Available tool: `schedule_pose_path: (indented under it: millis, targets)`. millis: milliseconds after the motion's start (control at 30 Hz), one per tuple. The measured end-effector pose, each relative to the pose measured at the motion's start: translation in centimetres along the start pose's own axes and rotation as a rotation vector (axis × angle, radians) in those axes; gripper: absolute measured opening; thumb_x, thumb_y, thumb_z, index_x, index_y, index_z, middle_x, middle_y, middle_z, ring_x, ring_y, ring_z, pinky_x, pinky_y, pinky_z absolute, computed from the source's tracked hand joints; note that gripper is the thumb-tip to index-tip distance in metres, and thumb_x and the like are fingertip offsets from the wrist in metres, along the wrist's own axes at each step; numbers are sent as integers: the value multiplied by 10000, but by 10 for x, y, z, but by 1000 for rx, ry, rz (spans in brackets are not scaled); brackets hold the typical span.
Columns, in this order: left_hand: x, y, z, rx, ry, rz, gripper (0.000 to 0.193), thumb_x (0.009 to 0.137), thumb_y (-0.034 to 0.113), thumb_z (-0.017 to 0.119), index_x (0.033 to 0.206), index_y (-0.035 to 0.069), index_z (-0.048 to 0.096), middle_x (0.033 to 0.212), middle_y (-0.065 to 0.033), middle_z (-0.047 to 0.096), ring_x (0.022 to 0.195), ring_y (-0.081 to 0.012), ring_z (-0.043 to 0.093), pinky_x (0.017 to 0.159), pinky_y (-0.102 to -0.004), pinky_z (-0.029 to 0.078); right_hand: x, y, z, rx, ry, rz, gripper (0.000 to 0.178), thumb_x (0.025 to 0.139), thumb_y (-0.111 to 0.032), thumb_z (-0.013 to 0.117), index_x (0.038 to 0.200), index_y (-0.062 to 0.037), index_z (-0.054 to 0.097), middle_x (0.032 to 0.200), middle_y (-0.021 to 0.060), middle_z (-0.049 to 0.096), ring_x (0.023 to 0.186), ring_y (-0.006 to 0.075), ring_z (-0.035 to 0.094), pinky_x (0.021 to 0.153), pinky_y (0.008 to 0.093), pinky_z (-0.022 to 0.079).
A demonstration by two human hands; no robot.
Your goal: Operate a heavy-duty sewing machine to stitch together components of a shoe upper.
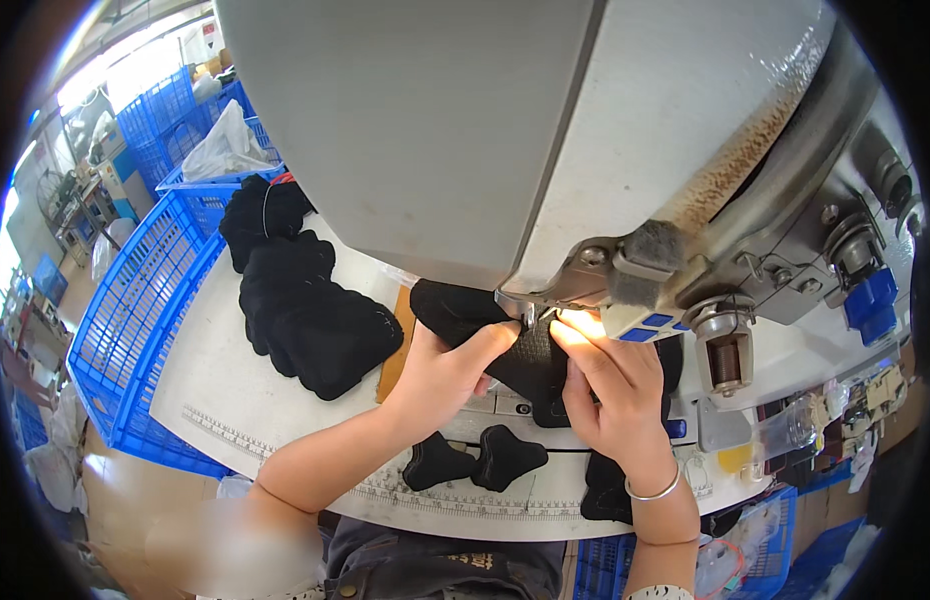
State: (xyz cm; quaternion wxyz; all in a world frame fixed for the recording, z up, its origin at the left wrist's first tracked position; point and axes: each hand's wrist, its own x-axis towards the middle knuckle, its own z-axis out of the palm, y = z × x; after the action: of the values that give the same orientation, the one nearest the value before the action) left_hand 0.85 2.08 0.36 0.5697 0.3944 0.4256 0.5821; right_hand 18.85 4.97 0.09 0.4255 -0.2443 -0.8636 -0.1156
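A black fabric piece (533,362) lies under the needle area of a sewing machine (415,130), lit by a bright lamp. My left hand (447,365) grips its left side, thumb on top near the presser foot (509,306). On the right side of the fabric, my right hand (613,385) presses down with its fingertips close to the foot, and a bracelet circles that wrist. Two small black padded fabric pieces (475,461) rest on the table edge between my forearms. Another dark piece (607,490) is partly hidden beside my right wrist.
A long stack of black fabric pieces (310,310) lies on the white table (200,370) at left. Blue plastic crates (135,310) stand beyond the table's left edge, one holding a white plastic bag (228,142). A bobbin winder or tension part (723,350) juts out at right.
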Motion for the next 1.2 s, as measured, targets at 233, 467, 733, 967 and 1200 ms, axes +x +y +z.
schedule_pose_path:
  millis: [233,467,733,967,1200]
  targets:
    - [6,-4,-4,-154,47,-104,104,803,125,587,857,49,540,676,7,523,469,-56,437,396,-198,347,-3,8,2,48,20,30,325,680,39,556,981,-53,638,763,45,618,534,173,482,521,277,365]
    - [-14,-16,-7,-117,58,10,189,816,202,624,703,56,583,637,24,529,471,-49,456,410,-195,359,-1,-5,-1,26,19,-29,279,639,18,565,907,-20,633,944,100,617,815,262,585,716,337,420]
    - [-12,-17,-5,-158,55,22,167,819,206,618,743,62,580,636,34,524,473,-48,445,416,-195,361,-1,-5,-1,-58,4,-33,309,638,24,565,936,-25,631,974,94,618,734,215,566,645,314,395]
    - [-14,-18,2,-72,83,114,147,827,139,577,713,48,570,586,-12,520,457,-85,442,403,-221,325,1,-2,-2,-4,-32,15,316,652,40,560,950,-34,636,947,94,630,712,208,568,650,305,413]
    - [-9,-22,-12,-19,157,248,249,856,254,535,898,17,595,678,5,551,551,-70,502,450,-212,392,-6,8,2,132,-27,137,315,650,60,552,942,-19,638,849,88,640,578,173,542,534,265,398]
